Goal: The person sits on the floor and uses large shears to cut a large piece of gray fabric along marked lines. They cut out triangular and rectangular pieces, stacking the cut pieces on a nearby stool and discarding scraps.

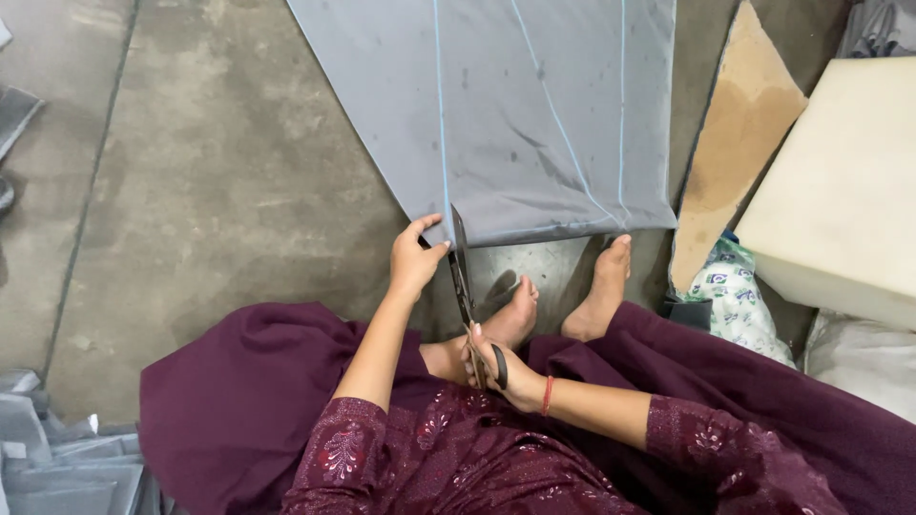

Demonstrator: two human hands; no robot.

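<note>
**Two hands, one pair of scissors, one big grey sheet**

Two hands are busy here, seen from above by someone sitting on a concrete floor (pixel 210 172) in a dark purple outfit, bare feet (pixel 563 300) stretched forward.

The right hand (pixel 501 367) has its fingers curled through the black handles of the scissors (pixel 465 286), closed snugly around them. The blades look nearly together, though at this angle I can't tell exactly how far they part. The long axis of the scissors runs almost straight away from the body, tip pointing up at the near edge of the grey fabric sheet (pixel 534 105).

The left hand (pixel 415 257) is pinching that near edge, thumb and fingers pressed on the cloth, just to the left of the blade tip. So the left hand is the one actually touching the sheet, while the right sits farther back, close to the lap.

The sheet lies flat ahead of the feet, with light blue lines (pixel 441 105) marked along it. One line comes down right about where the scissor tip meets the edge, roughly in line with the blades.

Off to the right: a cream foam block (pixel 840 181), a brown board (pixel 735 133) and a patterned bundle (pixel 739 300).
</note>
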